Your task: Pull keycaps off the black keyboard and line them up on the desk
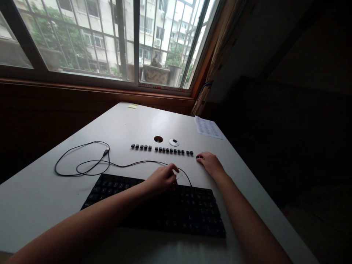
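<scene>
You have a barred window (90, 40) across the top of the frame, and deep shadow down the right side. Your white table (44, 205) fills the middle. The black keyboard (198, 209) lies at lower centre, so dark that a key could easily be misjudged. Your left forearm crosses its left half and hides keys. Its cable (143, 161) runs behind your left hand and loops at left; a snag there could tug the keyboard. A printed sheet (209, 128) lies at upper right.

Your left hand (162, 179) is bent closed over the keyboard's far edge, seemingly around a thin wire tool (180, 173). Your right hand (210, 163) is nearly closed, fingertips on a small dark keycap (200, 157) just beside the row of keycaps (164, 150); a careless nudge could scatter them. Beyond the row sit an open hole (158, 139), which could swallow a strayed keycap, a white ring (173, 142) and, farther up, a yellow note (132, 106).
</scene>
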Available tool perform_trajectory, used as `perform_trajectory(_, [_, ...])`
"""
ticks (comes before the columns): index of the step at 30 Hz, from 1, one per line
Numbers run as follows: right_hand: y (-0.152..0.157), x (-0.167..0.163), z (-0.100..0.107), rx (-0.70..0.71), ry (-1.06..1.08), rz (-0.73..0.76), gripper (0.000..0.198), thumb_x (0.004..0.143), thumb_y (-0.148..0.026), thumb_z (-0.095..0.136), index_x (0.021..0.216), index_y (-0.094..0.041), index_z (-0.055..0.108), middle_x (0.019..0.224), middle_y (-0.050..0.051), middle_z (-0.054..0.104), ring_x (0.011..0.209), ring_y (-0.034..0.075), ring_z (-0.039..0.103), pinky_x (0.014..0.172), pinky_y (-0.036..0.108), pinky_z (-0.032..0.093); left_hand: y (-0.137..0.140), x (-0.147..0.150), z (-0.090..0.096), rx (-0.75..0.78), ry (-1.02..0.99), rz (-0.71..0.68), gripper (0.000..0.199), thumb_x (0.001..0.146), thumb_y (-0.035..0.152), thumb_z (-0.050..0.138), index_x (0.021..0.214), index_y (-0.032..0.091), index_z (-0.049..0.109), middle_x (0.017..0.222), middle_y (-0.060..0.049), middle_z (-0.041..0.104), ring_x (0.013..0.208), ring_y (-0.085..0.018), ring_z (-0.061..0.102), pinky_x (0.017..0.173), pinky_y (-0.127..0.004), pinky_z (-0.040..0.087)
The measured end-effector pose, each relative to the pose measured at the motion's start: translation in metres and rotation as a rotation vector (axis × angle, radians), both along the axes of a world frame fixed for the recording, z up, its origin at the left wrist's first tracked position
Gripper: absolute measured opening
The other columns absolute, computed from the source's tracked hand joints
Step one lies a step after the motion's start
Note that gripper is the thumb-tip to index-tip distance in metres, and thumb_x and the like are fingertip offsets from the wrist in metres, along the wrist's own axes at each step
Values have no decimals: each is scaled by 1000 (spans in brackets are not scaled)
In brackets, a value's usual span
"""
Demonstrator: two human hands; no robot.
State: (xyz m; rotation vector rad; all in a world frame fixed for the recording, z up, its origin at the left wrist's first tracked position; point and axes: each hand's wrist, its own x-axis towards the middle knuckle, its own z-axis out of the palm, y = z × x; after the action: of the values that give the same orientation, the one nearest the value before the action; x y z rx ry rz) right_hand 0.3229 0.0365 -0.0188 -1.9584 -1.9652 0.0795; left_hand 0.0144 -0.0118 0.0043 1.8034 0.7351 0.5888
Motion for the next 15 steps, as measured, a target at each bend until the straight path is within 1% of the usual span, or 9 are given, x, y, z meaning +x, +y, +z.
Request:
perform_trajectory(4, [20,10,5,-54,-6,45,18,78,-17,67,90,-24,77,97,4,72,93,21,65,87,29,45,0,0,0,-10,-2,4,20,89,20,47,108,17,55,80,-4,72,59,-15,68,53,-23,51])
perform_trajectory(8, [35,17,5,-81,-9,56,19,75,-16,68,89,-25,78,95,3,72,91,20,64,85,29,46,0,0,1,-6,3,1,20,89,20,47,107,18,55,80,-4,72,60,-16,68,54,-24,52])
perform_trajectory(15, [45,19,6,-111,-9,98,18,76,-21,69,92,-24,77,94,3,72,86,20,64,80,27,46,0,-1,-1,8,1,2,20,89,20,48,108,18,55,79,-4,71,59,-16,67,56,-25,53])
